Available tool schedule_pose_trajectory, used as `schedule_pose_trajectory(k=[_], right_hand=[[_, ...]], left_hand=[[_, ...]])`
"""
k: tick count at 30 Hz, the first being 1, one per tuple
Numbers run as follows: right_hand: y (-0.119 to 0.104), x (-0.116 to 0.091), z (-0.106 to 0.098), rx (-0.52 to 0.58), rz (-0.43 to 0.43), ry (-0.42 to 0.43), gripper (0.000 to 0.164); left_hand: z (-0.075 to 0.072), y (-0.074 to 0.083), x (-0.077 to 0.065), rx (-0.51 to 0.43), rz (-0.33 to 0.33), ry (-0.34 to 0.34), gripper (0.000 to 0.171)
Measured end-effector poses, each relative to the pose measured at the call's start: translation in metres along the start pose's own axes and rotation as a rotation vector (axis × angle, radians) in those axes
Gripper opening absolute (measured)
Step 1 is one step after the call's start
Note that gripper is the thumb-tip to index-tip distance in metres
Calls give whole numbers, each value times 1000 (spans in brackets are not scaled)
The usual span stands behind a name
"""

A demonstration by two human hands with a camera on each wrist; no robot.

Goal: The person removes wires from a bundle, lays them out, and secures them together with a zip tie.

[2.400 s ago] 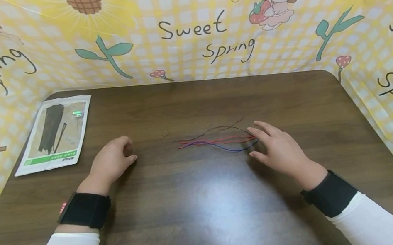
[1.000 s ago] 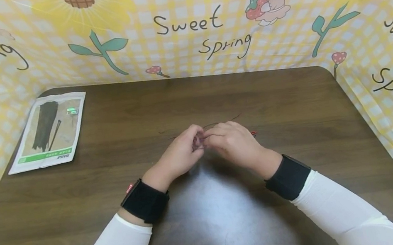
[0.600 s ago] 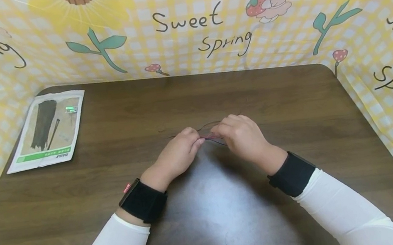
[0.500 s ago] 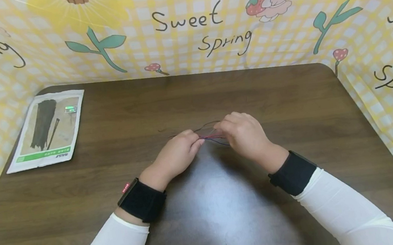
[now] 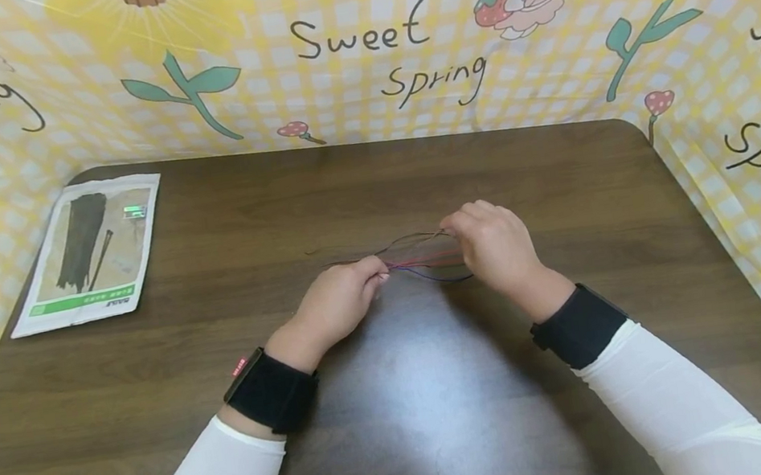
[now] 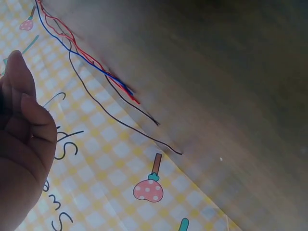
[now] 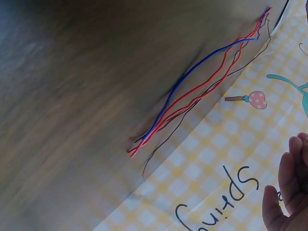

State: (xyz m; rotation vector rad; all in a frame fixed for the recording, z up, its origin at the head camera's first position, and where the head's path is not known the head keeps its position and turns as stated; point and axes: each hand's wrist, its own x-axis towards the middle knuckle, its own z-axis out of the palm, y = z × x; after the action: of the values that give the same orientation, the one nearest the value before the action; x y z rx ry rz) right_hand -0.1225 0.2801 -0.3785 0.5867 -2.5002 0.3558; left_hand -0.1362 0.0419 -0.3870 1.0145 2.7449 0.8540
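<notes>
Several thin red, blue and black wires lie loosely bunched near the table's middle. In the head view my left hand [image 5: 338,300] pinches their left part between thumb and fingers. A blue wire [image 5: 429,274] bows toward me, red wires [image 5: 424,262] run between the hands, and a black wire [image 5: 413,235] arches behind them. My right hand [image 5: 499,249] is curled over the right part, its fingertips at the black wire, hiding the wires' right ends. The wrist views show the strands spread over the table beside part of each hand, with the blue wire [image 7: 180,79] uppermost.
A white packet [image 5: 87,254] with a green stripe lies at the table's back left. Yellow checked cloth [image 5: 363,110] rises along the back and both sides of the brown wooden table [image 5: 359,192].
The hands came in from both sides and met over the wires. Since then the right hand has drawn away to the right and back, showing more wire; the left has stayed nearly still.
</notes>
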Motion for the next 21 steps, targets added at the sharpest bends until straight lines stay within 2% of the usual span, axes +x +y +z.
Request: schedule_pose_trajectory(k=[4,6,10,13,17,21], right_hand=[[4,-3,-3,-15,23,-22,7],[7,-4,-4,-23,34,-32,7],[11,-7,-5,-38,41,-59,6],[13,-9,-5,-46,41,-80,5],[18,-12,-4,-53,51,-96,5],[22,-13,-5,-63,61,-104,4]], left_hand=[[-1,-1,0,-12,-52,-11,12],[-2,-2,-1,-11,-60,8,12],[-3,-4,-1,-20,-45,72,16],[-3,-4,0,-22,-40,94,20],[-3,-6,-1,-9,-69,79,21],[-2,-9,-2,-16,-83,12,18]])
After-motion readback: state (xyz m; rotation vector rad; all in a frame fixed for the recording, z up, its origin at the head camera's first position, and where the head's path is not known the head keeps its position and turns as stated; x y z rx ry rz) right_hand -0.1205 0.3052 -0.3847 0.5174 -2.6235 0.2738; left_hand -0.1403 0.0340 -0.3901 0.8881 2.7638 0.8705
